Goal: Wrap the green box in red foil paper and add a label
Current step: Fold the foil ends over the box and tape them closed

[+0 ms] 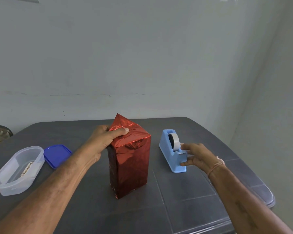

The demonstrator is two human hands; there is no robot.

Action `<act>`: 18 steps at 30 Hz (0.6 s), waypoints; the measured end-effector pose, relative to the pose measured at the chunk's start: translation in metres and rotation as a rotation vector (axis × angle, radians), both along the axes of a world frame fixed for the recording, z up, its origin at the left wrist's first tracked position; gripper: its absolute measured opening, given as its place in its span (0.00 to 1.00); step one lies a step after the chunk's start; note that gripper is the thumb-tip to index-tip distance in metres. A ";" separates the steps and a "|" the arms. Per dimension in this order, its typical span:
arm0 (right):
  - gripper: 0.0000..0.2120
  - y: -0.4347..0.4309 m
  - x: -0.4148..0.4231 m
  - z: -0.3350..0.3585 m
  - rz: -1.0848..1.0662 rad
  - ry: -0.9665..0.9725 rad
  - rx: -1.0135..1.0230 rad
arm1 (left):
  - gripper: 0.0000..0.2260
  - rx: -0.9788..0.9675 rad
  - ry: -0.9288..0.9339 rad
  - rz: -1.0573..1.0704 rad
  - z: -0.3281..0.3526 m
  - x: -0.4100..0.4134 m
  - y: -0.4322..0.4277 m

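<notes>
Box stands upright, long axis vertical, foil flap pointing up.

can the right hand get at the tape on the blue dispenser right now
Probably yes. The right hand is at the blue tape dispenser, fingers spread by its cutter end, with nothing between. The left hand grips the top of the foil-wrapped box, clear of that path.
</notes>
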State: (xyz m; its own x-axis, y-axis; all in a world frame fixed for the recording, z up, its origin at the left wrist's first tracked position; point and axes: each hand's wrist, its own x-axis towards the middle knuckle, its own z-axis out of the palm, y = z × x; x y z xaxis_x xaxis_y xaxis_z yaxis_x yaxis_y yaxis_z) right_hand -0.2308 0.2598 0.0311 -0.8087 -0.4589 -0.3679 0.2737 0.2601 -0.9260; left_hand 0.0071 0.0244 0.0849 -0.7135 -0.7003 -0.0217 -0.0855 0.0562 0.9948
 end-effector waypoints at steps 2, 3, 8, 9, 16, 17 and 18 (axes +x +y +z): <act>0.10 0.003 0.003 -0.003 -0.014 0.003 -0.042 | 0.16 -0.002 0.002 -0.003 0.000 0.000 0.001; 0.09 0.003 0.004 -0.005 -0.024 0.011 -0.054 | 0.16 -0.004 0.001 -0.004 0.000 0.000 0.001; 0.10 0.006 0.009 -0.017 -0.065 0.040 -0.118 | 0.17 -0.004 -0.003 -0.001 0.001 0.000 0.001; 0.11 0.006 0.009 -0.019 -0.071 0.040 -0.132 | 0.17 -0.004 -0.004 -0.002 0.001 0.000 0.001; 0.12 0.007 0.015 -0.030 -0.125 0.061 -0.145 | 0.17 -0.011 -0.008 0.005 0.002 0.002 0.003; 0.12 0.008 0.017 -0.032 -0.136 0.063 -0.151 | 0.17 -0.011 -0.008 0.005 0.002 0.002 0.002; 0.12 0.009 0.019 -0.034 -0.143 0.066 -0.161 | 0.17 -0.010 -0.011 0.006 0.002 0.002 0.002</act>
State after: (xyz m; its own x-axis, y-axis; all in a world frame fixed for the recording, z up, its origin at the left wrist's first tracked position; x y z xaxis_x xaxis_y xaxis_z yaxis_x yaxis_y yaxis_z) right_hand -0.2118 0.2685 -0.0028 -0.8894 -0.3869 -0.2434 0.2348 0.0700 -0.9695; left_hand 0.0089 0.0268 0.0869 -0.7090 -0.7048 -0.0224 -0.0964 0.0653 0.9932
